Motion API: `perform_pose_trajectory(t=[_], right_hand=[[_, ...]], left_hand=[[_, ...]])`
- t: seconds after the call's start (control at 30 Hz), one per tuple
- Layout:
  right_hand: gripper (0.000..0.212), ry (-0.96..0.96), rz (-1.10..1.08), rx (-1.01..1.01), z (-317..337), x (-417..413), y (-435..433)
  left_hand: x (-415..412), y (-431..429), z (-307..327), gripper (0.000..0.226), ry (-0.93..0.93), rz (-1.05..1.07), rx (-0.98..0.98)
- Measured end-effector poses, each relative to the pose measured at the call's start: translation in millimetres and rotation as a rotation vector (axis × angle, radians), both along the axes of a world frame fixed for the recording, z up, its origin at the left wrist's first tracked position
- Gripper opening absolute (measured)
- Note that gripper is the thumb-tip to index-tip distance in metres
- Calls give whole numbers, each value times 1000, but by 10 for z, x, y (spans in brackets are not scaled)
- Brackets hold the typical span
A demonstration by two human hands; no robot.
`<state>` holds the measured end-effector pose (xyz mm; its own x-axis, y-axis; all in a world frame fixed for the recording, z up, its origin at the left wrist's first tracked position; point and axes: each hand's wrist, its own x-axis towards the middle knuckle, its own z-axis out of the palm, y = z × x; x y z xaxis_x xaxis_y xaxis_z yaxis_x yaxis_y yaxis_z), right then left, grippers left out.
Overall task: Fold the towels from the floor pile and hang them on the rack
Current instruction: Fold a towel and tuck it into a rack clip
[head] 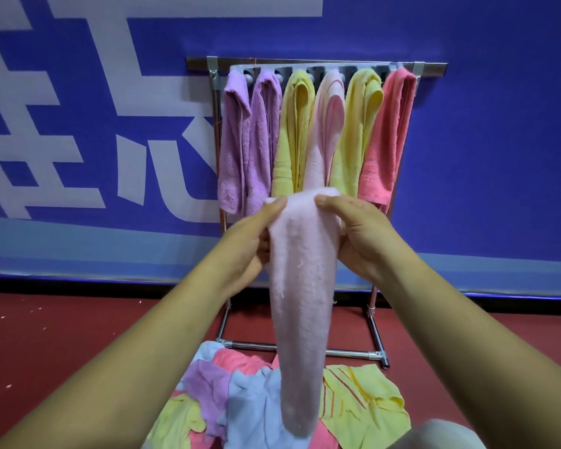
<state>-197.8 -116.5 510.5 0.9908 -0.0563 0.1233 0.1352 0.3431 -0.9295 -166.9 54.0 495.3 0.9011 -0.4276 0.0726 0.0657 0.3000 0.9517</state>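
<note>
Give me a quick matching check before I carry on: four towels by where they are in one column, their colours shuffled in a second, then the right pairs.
Column one
1. held towel
2. right-end towel on the rack
3. left-end towel on the rack
4. striped floor towel, at the right of the pile

Column two
A. coral
B. yellow
C. pale pink
D. purple

Pairs: 1-C, 2-A, 3-D, 4-B
</note>
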Motion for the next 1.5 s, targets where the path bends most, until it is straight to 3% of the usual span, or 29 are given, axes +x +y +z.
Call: perform_pose_trajectory(t=[0.17, 0.3, 0.5, 0.67, 0.77, 0.8, 1.0, 1.17, 1.33, 1.5], right_hand=[[10, 22, -100, 7, 118, 33, 2], [10, 42, -167, 9, 152, 76, 26], [12, 55, -177, 49, 140, 132, 47], [26, 97, -136, 73, 67, 129, -7], [17, 152, 14, -23, 12, 57, -67], [23, 173, 74, -49, -31, 41, -96], [17, 177, 178, -90, -220, 23, -137], [44, 180, 202, -169, -285, -23, -17], [11, 116, 168, -105, -294, 29, -20], [43, 128, 89, -34, -208, 30, 78]], left_hand=[[-51, 29, -284, 24, -202, 133, 316], [-68, -15, -335, 8, -157, 142, 231], [-89, -128, -342, 41, -66, -38, 106], [-47, -187, -306, 32, -86, 88, 64], [-32, -188, -227, 32, -35, 88, -92], [-22, -179, -201, 33, -16, 82, -129], [33, -98, -159, 36, 29, 87, -162], [-6, -22, -135, 34, 63, 27, -162], [-11, 31, -90, 37, 32, 14, -134], [13, 35, -105, 31, 32, 28, -65]])
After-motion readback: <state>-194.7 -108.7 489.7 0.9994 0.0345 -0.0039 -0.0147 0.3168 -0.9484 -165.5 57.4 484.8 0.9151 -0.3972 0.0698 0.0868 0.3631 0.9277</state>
